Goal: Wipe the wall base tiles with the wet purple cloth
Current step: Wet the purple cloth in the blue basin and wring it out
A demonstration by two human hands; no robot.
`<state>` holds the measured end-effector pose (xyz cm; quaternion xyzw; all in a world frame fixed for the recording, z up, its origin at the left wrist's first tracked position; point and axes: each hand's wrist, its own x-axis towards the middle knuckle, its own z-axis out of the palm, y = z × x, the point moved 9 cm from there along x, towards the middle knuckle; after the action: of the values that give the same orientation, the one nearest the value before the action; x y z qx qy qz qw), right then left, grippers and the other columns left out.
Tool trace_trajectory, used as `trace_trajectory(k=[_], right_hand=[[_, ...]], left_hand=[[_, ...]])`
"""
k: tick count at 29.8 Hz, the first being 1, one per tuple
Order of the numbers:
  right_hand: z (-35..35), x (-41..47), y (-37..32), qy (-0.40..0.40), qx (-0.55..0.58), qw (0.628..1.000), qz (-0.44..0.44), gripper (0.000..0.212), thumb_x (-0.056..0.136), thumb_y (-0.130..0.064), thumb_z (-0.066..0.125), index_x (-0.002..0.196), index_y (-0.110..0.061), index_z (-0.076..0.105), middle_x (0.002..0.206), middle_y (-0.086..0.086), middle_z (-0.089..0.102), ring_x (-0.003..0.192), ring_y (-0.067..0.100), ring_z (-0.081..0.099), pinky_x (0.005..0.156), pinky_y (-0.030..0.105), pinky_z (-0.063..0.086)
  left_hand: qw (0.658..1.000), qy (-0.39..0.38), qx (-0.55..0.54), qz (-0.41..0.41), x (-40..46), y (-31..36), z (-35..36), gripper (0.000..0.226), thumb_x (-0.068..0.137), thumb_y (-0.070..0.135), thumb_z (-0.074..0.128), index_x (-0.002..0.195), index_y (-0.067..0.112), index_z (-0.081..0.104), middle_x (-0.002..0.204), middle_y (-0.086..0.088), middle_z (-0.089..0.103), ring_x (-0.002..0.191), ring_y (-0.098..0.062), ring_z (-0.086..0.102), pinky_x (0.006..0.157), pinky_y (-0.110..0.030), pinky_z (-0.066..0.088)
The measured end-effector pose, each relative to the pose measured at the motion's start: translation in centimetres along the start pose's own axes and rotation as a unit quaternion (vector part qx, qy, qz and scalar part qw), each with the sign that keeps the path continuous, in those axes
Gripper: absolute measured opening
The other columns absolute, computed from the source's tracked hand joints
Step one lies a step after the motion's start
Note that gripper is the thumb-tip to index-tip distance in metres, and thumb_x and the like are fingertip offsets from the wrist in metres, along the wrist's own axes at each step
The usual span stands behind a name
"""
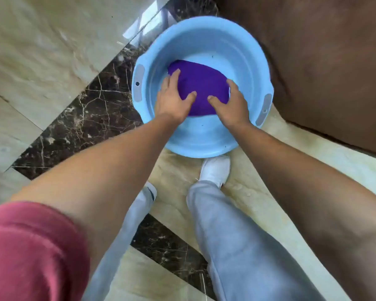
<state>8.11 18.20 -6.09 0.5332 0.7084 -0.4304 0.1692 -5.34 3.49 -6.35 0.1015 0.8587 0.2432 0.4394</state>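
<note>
A purple cloth (201,83) lies spread in the bottom of a light blue plastic basin (204,35) on the floor. My left hand (174,98) rests on the cloth's left edge, fingers spread and pressing down. On the cloth's right edge sits my right hand (231,103), thumb pointing inward, fingers curled over the side. Both hands are inside the basin. The dark marble wall base tiles (91,114) run diagonally just left of the basin.
A brown wooden surface (323,61) stands right behind the basin. Beige marble wall tiles (41,51) rise at left. My white shoe (215,169) touches the basin's near rim; my grey trouser legs fill the lower middle over the beige floor (313,153).
</note>
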Motion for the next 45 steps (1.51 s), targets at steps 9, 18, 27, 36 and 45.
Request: trace_trajectory(k=[9,18,27,36,45], right_hand=[[3.1,6.0,3.9,0.074,-0.023,0.996,0.038,0.078,0.084,-0.04,0.071,0.15,-0.019,0.038,0.148,0.005,0.042,0.132,0.02,0.048,0.105,0.022,0.035],[4.6,7.4,4.1,-0.007,-0.033,0.995,0.092,0.055,0.079,-0.024,0.077,0.13,-0.021,0.058,0.105,-0.008,0.063,0.099,0.015,0.065,0.09,0.028,0.054],[-0.9,-1.0,-0.4,0.01,-0.01,0.998,0.059,0.036,0.087,-0.021,0.067,0.12,-0.016,0.052,0.101,-0.005,0.061,0.095,0.019,0.062,0.077,0.024,0.045],[-9.8,-10.5,-17.0,0.005,0.046,0.998,-0.032,0.03,0.084,-0.014,0.07,0.106,-0.018,0.051,0.089,-0.01,0.057,0.088,0.014,0.057,0.075,0.024,0.042],[-15.3,-21.7,-33.7,0.037,0.091,0.971,-0.217,0.071,0.084,-0.006,0.064,0.145,-0.034,0.042,0.14,-0.018,0.049,0.122,-0.011,0.047,0.106,0.008,0.033]], left_hand=[[0.998,0.015,0.056,-0.024,6.1,-3.6,4.3,0.099,0.08,0.028,0.08,0.158,0.036,0.019,0.167,-0.002,0.016,0.144,-0.029,0.034,0.116,-0.038,0.036],[0.993,-0.041,-0.003,-0.111,7.1,-5.2,5.6,0.06,0.083,0.033,0.078,0.137,0.02,0.057,0.128,-0.002,0.067,0.118,-0.026,0.062,0.105,-0.037,0.047],[0.992,-0.073,-0.016,-0.105,-0.3,-3.1,0.1,0.046,0.081,0.055,0.074,0.098,0.013,0.072,0.099,-0.007,0.075,0.094,-0.029,0.068,0.09,-0.04,0.054],[0.988,-0.071,-0.125,-0.048,-8.5,5.6,-17.2,0.044,0.081,0.042,0.081,0.098,0.003,0.07,0.084,-0.006,0.068,0.075,-0.019,0.06,0.07,-0.029,0.046],[0.948,-0.025,-0.316,-0.006,-15.1,10.5,-33.4,0.018,0.08,0.027,0.081,0.093,0.019,0.073,0.09,-0.007,0.073,0.082,-0.02,0.066,0.081,-0.042,0.053]])
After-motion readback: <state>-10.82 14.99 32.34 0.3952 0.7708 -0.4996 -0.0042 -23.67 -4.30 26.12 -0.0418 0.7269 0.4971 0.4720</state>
